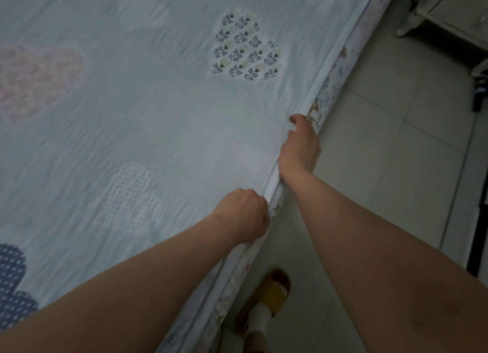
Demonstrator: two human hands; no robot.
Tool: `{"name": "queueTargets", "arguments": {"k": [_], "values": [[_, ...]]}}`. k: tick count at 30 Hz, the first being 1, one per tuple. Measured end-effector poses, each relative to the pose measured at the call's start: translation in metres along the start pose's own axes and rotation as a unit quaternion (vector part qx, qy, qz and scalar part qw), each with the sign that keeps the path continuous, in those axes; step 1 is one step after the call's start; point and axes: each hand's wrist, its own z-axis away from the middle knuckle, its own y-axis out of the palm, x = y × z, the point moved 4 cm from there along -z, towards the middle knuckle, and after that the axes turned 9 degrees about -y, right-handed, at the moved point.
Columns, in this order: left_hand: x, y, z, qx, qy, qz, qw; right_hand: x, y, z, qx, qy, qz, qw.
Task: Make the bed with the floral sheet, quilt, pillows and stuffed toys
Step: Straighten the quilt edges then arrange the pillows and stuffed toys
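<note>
Two hands work the edge of the bed
Left hand and right hand each clench the pale sheet (heart patches) at centre right.

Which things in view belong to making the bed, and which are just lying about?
Job: sheet, gripped at its edge by the left hand and right hand; floral mattress side beneath.
Not the job: yellow slipper on a foot, pale cabinet, tiled floor.

A yellow slipper stands on tiled floor, pale cabinet well apart.
</note>
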Motion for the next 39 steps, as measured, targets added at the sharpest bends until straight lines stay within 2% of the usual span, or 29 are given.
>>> {"name": "queueTargets", "arguments": {"k": [3, 5, 7, 9, 12, 16, 20, 26, 33, 39], "values": [[-0.02, 0.001, -0.005, 0.048, 0.063, 0.001, 0.997, -0.031, -0.012, 0.013, -0.067, -0.009, 0.008, 0.998], [-0.018, 0.004, -0.013, 0.085, 0.052, -0.005, 0.995, -0.037, -0.008, 0.014, -0.048, -0.011, -0.011, 0.999], [-0.014, 0.004, -0.02, 0.09, 0.036, -0.016, 0.995, -0.033, -0.002, 0.007, 0.0, -0.005, -0.026, 1.0], [-0.012, -0.003, -0.026, 0.06, 0.03, -0.039, 0.997, -0.027, -0.002, 0.001, 0.037, -0.033, -0.024, 0.998], [-0.017, -0.022, -0.033, -0.023, -0.007, -0.032, 0.999, -0.027, -0.014, -0.005, 0.045, -0.098, -0.019, 0.994], [-0.013, -0.052, -0.056, -0.101, -0.063, 0.026, 0.993, -0.03, -0.029, -0.027, 0.075, -0.108, -0.014, 0.991], [-0.025, -0.076, -0.085, -0.129, -0.085, 0.081, 0.985, -0.031, -0.047, -0.056, 0.104, -0.098, -0.011, 0.99], [-0.046, -0.126, -0.142, -0.148, -0.112, 0.084, 0.979, -0.028, -0.071, -0.125, 0.126, -0.088, -0.018, 0.988], [-0.05, -0.146, -0.207, -0.107, -0.132, 0.062, 0.983, -0.035, -0.052, -0.2, 0.135, -0.035, -0.005, 0.99], [-0.05, -0.16, -0.256, -0.041, -0.073, 0.009, 0.996, -0.029, -0.024, -0.265, 0.065, 0.012, -0.028, 0.997]]}}
